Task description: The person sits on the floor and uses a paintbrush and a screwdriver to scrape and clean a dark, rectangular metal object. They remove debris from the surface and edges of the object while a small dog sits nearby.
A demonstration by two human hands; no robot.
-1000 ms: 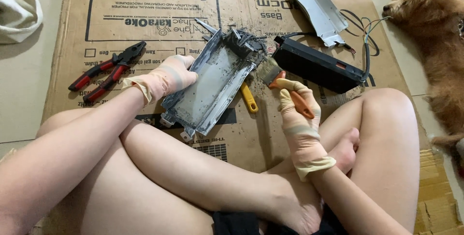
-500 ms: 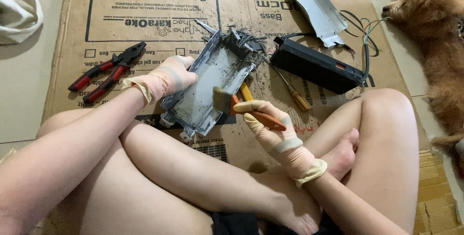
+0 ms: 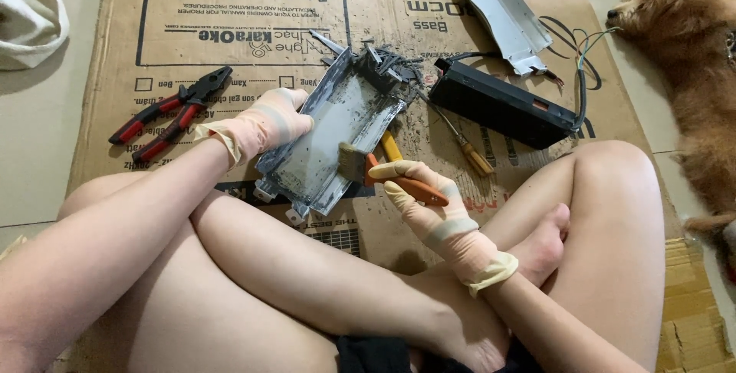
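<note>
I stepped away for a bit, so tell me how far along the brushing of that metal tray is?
Done: the casing is apart; a metal cover and a black box lie on the cardboard, grey dust scattered around. In hand: the left hand tilts the metal tray while the right hand presses a paintbrush to its edge. Left: the tray's inside looks grimy and streaked.

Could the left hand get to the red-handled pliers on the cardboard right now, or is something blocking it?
Probably yes, once freed: the pliers lie in the open on the cardboard, just beside the left hand, with nothing between them. But that hand is gripping the grey metal tray, so it would have to let go first.
</note>
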